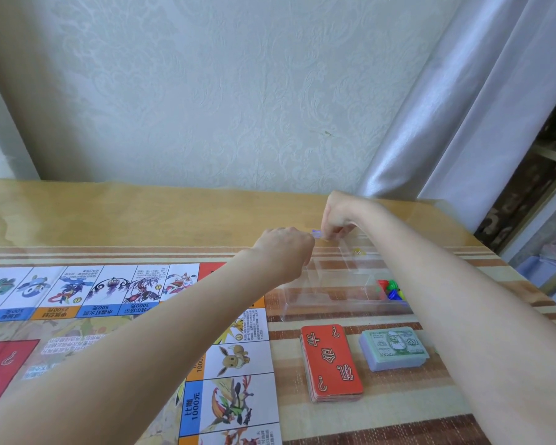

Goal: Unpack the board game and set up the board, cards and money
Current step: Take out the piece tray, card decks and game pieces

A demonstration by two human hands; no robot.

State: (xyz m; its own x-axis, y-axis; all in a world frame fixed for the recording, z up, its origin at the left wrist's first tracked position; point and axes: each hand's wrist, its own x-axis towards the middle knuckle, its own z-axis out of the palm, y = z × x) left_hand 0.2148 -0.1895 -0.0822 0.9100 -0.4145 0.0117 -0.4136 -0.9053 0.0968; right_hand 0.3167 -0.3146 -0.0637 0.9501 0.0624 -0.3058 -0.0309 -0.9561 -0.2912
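The game board (116,293) lies unfolded on the table's left half, picture squares along its far and right edges. Right of it sit a stack of red cards (331,361) and a stack of green play money (394,347). Behind them stands a clear plastic tray (334,300) with coloured pawns (390,289) in its right end and a small yellow piece (357,251) farther back. Above the tray's far left corner, my left hand (286,252) and my right hand (337,216) both pinch a small clear, purple-tinted packet (318,234) between them.
The table (142,216) has a striped cloth under a clear cover and stands against a pale patterned wall. A silvery curtain (463,107) hangs at the back right. The table's right edge drops off beside my right forearm.
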